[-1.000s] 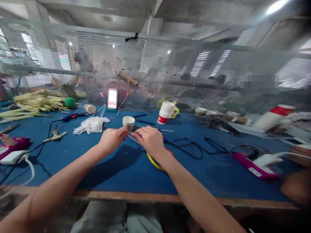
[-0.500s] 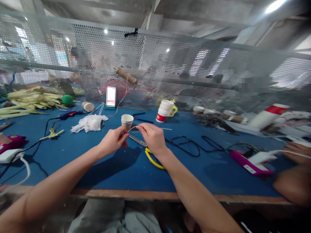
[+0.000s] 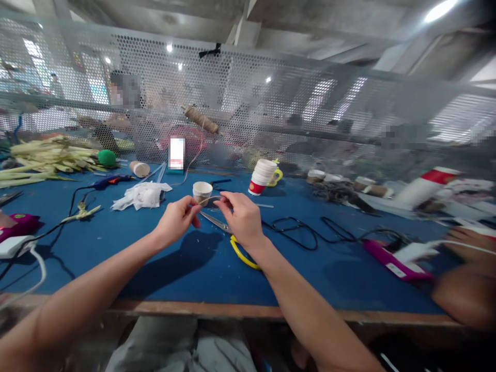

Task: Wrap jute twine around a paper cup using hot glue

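My left hand (image 3: 176,221) and my right hand (image 3: 241,216) are raised a little above the blue table (image 3: 163,268), both pinched on a thin pale strand (image 3: 211,198) that arcs between their fingertips. A small red bit shows under my left fingers. Just behind the strand stands a small paper cup (image 3: 202,192). Scissors with yellow handles (image 3: 232,239) lie on the table under my right hand, the blades pointing left.
A white crumpled cloth (image 3: 141,195), a glue gun (image 3: 112,181), pale green leaf strips (image 3: 46,157) and a green ball (image 3: 106,157) lie at left. Stacked cups (image 3: 264,177), black cables (image 3: 310,232) and a magenta device (image 3: 397,256) sit at right. Another person's arm (image 3: 465,294) rests at far right. A perforated screen (image 3: 248,103) backs the table.
Both hands have lifted off the table with the strand, uncovering the scissors that the right hand rested on. The view shifted slightly.
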### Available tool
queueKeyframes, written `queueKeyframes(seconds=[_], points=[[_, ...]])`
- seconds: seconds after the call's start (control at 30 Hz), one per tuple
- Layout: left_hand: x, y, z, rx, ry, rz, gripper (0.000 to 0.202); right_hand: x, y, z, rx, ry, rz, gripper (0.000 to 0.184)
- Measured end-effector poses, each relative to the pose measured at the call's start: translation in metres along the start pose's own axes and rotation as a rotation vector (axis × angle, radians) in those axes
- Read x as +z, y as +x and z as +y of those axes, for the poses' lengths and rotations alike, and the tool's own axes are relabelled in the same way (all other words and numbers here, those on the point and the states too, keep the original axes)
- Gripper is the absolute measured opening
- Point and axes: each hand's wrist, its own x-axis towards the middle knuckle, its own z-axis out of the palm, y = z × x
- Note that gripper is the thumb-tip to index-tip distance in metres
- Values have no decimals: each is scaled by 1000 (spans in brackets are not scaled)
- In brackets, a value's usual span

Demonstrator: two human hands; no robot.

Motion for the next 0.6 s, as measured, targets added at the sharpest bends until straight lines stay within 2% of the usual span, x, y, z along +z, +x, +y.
queueKeyframes(seconds=[0.13, 0.33, 0.5, 0.6], points=[[-4, 1, 0, 9, 59, 86, 19, -1, -2, 5, -19, 29, -6, 24], [-6, 2, -2, 27, 98, 213, 20, 2, -8, -7, 95, 32, -133, 25], [-3, 1, -4, 3, 169, 169, 19, -2, -2, -9, 5, -180, -113, 24], [-2, 1, -2, 18, 277, 137, 18, -5, 2, -4, -41, -196, -152, 20]])
